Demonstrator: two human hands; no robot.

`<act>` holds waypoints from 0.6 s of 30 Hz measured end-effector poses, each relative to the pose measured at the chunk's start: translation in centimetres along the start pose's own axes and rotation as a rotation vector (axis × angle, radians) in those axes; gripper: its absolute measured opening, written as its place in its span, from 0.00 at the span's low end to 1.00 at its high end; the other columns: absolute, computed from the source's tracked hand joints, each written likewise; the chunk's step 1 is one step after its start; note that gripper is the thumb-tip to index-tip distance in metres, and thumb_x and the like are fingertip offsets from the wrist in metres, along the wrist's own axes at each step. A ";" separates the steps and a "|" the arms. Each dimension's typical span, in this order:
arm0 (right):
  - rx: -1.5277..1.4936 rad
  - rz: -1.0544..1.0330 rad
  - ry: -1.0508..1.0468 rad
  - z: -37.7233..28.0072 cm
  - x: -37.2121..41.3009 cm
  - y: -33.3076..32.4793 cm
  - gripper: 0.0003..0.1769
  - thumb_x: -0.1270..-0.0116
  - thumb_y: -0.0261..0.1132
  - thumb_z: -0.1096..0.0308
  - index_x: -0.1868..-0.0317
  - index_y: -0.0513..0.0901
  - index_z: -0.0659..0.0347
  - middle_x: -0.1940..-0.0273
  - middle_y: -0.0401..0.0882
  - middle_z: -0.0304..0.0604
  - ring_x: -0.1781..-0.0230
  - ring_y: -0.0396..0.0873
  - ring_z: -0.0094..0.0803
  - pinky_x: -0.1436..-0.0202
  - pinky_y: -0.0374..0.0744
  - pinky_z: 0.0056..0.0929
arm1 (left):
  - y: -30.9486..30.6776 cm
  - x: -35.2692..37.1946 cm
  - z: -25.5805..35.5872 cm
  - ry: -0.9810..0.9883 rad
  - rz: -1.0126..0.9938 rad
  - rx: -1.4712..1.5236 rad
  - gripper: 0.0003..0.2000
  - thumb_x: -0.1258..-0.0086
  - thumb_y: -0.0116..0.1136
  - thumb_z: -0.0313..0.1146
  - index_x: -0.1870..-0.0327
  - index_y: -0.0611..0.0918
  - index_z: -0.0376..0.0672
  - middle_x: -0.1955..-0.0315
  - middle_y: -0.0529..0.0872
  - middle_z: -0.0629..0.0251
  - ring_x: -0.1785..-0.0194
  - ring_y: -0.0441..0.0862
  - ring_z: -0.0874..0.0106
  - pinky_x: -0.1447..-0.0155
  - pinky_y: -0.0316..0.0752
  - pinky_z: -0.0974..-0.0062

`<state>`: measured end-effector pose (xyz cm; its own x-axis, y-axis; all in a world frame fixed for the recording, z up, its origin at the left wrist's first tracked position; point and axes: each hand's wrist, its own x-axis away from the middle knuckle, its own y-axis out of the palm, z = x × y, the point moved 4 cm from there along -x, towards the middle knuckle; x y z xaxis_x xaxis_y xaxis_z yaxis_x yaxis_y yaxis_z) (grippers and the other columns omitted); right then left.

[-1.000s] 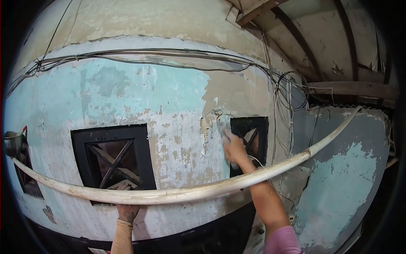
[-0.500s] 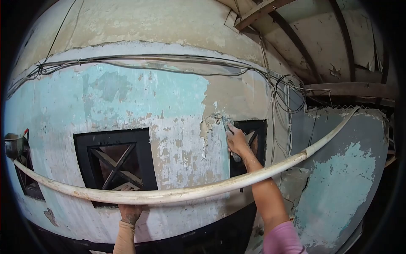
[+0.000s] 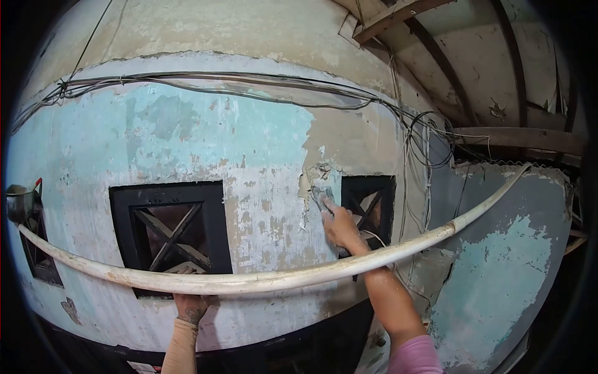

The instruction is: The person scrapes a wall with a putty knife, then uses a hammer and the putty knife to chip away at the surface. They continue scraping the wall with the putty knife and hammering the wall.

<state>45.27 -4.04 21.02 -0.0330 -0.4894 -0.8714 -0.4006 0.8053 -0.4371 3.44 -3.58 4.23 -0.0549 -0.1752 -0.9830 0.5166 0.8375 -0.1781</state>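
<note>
Items as we find them, left to right. One metal pot, with a red piece at its rim, at the left end of a long pale pole, which crosses in front of us. One black window frame with crossed bars. Our left hand, below the pole at that frame's lower edge; its fingertips are hidden, so we cannot tell its grip. One wall: turquoise paint largely whole above, white coat below broken by many beige spots, plainly uneven. One ragged crust, partly lifted. One flat tool, against the wall just beside that crust, its handle closed in our right hand. One beige area, mostly bare of turquoise, above the smaller black frame.
</note>
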 end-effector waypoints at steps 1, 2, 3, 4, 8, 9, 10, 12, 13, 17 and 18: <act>-0.029 -0.063 0.161 -0.8 -1.1 -1.6 0.27 0.29 0.57 0.61 0.31 0.72 0.59 0.53 0.80 0.71 0.51 0.78 0.65 0.42 0.75 0.45 | 0.0 -0.3 0.2 0.061 -0.021 -0.009 0.16 0.39 0.65 0.39 0.54 0.85 0.41 0.52 0.85 0.51 0.44 0.79 0.49 0.35 0.68 0.52; -0.059 -0.027 0.144 -0.7 -2.0 -1.9 0.27 0.29 0.57 0.61 0.31 0.72 0.59 0.53 0.80 0.71 0.50 0.78 0.65 0.42 0.75 0.46 | 0.3 -0.3 -0.1 0.056 -0.008 -0.016 0.16 0.39 0.65 0.40 0.53 0.85 0.41 0.51 0.85 0.51 0.44 0.78 0.49 0.35 0.67 0.52; -0.091 0.008 0.130 -0.9 -2.6 -2.0 0.27 0.29 0.57 0.61 0.31 0.73 0.58 0.53 0.80 0.71 0.50 0.78 0.65 0.42 0.75 0.46 | 0.5 0.1 -0.6 0.052 0.001 -0.026 0.17 0.39 0.65 0.40 0.52 0.84 0.41 0.50 0.84 0.51 0.43 0.78 0.48 0.34 0.67 0.52; -0.114 0.035 0.117 -1.1 -2.8 -2.2 0.26 0.29 0.57 0.61 0.32 0.73 0.57 0.53 0.80 0.70 0.50 0.78 0.65 0.41 0.75 0.47 | 0.8 0.5 -1.0 0.039 0.006 -0.028 0.17 0.40 0.66 0.40 0.52 0.84 0.41 0.49 0.84 0.51 0.42 0.78 0.48 0.33 0.66 0.52; 0.090 0.215 -0.218 0.4 0.2 2.3 0.28 0.31 0.58 0.64 0.31 0.71 0.60 0.58 0.79 0.73 0.52 0.78 0.65 0.43 0.76 0.46 | 0.9 1.0 -1.2 0.088 0.034 -0.019 0.23 0.40 0.66 0.39 0.47 0.76 0.34 0.46 0.79 0.47 0.40 0.76 0.47 0.34 0.69 0.49; 0.054 0.215 -0.186 0.7 -0.5 2.2 0.28 0.31 0.58 0.64 0.31 0.71 0.59 0.61 0.80 0.72 0.53 0.80 0.64 0.45 0.77 0.46 | 1.5 0.9 -1.4 0.101 0.027 -0.044 0.24 0.41 0.66 0.40 0.48 0.76 0.34 0.47 0.79 0.47 0.41 0.76 0.47 0.34 0.69 0.49; 0.018 0.216 -0.154 0.2 -1.2 1.4 0.28 0.30 0.58 0.64 0.31 0.71 0.59 0.63 0.80 0.71 0.55 0.81 0.63 0.47 0.78 0.45 | 1.9 1.2 -1.7 0.122 0.006 -0.069 0.25 0.41 0.67 0.40 0.48 0.76 0.34 0.47 0.79 0.47 0.41 0.76 0.46 0.35 0.70 0.49; -0.197 0.088 0.116 -0.4 -3.5 -0.8 0.27 0.30 0.57 0.63 0.31 0.71 0.57 0.62 0.81 0.70 0.55 0.81 0.62 0.46 0.77 0.46 | 2.4 0.4 -2.4 0.188 0.016 -0.133 0.26 0.43 0.68 0.41 0.48 0.76 0.34 0.48 0.79 0.47 0.41 0.76 0.46 0.35 0.70 0.48; -0.104 0.074 0.155 -0.8 -2.9 -0.9 0.27 0.30 0.57 0.63 0.31 0.72 0.56 0.63 0.81 0.69 0.56 0.82 0.61 0.48 0.78 0.47 | 2.5 0.7 -2.4 0.215 0.033 -0.162 0.27 0.44 0.69 0.42 0.49 0.76 0.34 0.49 0.79 0.47 0.41 0.76 0.46 0.35 0.70 0.49; -0.214 0.042 0.199 -1.4 -0.2 0.8 0.27 0.30 0.59 0.64 0.31 0.72 0.58 0.67 0.83 0.63 0.67 0.84 0.53 0.56 0.81 0.41 | 1.5 1.5 -2.0 0.150 0.001 -0.110 0.28 0.47 0.71 0.44 0.51 0.76 0.34 0.49 0.79 0.48 0.42 0.76 0.46 0.35 0.70 0.49; -0.199 0.135 0.080 0.1 -0.4 2.5 0.28 0.30 0.59 0.65 0.31 0.71 0.60 0.70 0.83 0.62 0.68 0.84 0.54 0.56 0.81 0.42 | 1.5 1.2 -1.8 0.143 0.008 -0.111 0.28 0.47 0.71 0.44 0.51 0.77 0.35 0.49 0.79 0.48 0.42 0.76 0.46 0.34 0.69 0.49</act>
<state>44.34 -1.78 20.19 -0.1674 -0.4134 -0.8950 -0.5600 0.7870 -0.2588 2.65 -1.61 2.68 -0.1762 -0.0993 -0.9793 0.4206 0.8919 -0.1662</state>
